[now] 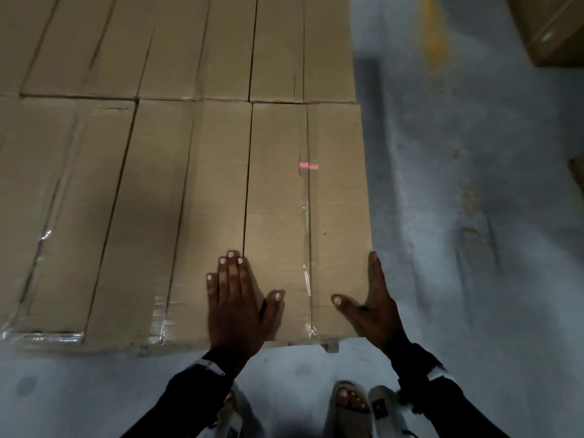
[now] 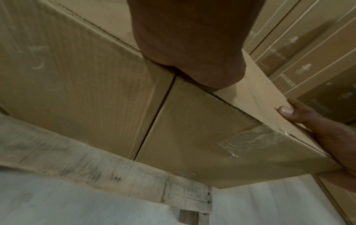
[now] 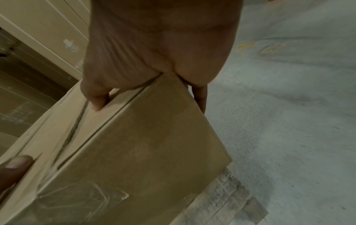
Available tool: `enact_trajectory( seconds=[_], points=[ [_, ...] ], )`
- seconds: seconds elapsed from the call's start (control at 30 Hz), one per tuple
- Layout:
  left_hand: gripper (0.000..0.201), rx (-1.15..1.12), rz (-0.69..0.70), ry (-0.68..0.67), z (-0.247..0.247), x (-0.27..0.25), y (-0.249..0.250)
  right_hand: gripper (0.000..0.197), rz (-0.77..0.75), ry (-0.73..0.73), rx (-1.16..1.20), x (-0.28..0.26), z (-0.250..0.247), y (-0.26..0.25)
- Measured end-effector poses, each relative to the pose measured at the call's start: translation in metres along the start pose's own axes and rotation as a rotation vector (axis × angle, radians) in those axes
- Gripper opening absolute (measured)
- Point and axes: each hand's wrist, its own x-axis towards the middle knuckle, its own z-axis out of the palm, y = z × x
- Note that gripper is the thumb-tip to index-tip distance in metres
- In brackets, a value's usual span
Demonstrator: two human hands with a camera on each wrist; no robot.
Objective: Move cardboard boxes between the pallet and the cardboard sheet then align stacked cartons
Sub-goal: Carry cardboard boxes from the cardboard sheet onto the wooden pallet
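Observation:
Brown taped cartons lie side by side in one layer on a wooden pallet (image 2: 115, 172). The near right carton (image 1: 303, 216) is the one I touch. My left hand (image 1: 240, 298) lies flat on its top at the near left, fingers straight across the seam with the neighbouring carton (image 1: 177, 216). My right hand (image 1: 369, 292) straddles its near right corner, thumb on top, straight fingers (image 3: 200, 99) against the right side. The left wrist view shows this carton's front face (image 2: 212, 137) and my right hand (image 2: 318, 121) at its edge. The carton (image 3: 144, 152) fills the right wrist view.
Grey concrete floor (image 1: 474, 248) runs along the right of the pallet, with a yellow marking (image 1: 436, 33). Another carton (image 1: 550, 26) sits at the far right. My sandalled feet (image 1: 350, 403) stand by the pallet's near edge. Printed cartons (image 2: 308, 60) are stacked high behind.

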Motion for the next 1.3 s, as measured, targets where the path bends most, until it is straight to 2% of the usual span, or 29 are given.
enact_trajectory(
  seconds=[0.2, 0.37, 0.5, 0.6, 0.83, 0.93, 1.0, 1.1, 1.2, 1.3],
  points=[
    [0.091, 0.049, 0.055, -0.040, -0.005, 0.000, -0.006, 0.119, 0.017, -0.033, -0.040, -0.001, 0.001, -0.004],
    [0.096, 0.123, 0.282, -0.161, -0.017, -0.010, -0.035, 0.121, -0.070, 0.013, -0.153, -0.012, 0.003, 0.000],
    [0.107, 0.182, 0.481, -0.198, -0.028, -0.023, -0.066, 0.141, -0.134, -0.039, -0.412, -0.028, 0.001, -0.001],
    [0.098, 0.259, 0.549, -0.219, -0.028, -0.025, -0.078, 0.154, -0.200, -0.104, -0.540, -0.033, -0.004, 0.005],
    [0.094, 0.316, 0.516, -0.247, -0.029, -0.027, -0.072, 0.153, -0.228, -0.100, -0.588, -0.030, -0.005, 0.011],
    [0.094, 0.286, 0.451, -0.332, -0.042, -0.028, -0.060, 0.142, -0.261, -0.071, -0.626, -0.040, -0.008, 0.001],
    [0.094, 0.261, 0.379, -0.406, -0.053, -0.031, -0.052, 0.127, -0.293, -0.042, -0.653, -0.053, -0.011, -0.010],
    [0.101, 0.251, 0.250, -0.458, -0.090, -0.035, -0.026, 0.102, -0.307, -0.020, -0.648, -0.084, -0.028, -0.042],
    [0.109, 0.235, 0.192, -0.497, -0.144, -0.039, 0.011, 0.089, -0.311, 0.032, -0.620, -0.119, -0.052, -0.089],
    [0.109, 0.119, 0.228, -0.388, -0.213, -0.049, 0.060, 0.082, -0.309, 0.102, -0.588, -0.155, -0.086, -0.147]
  ],
)
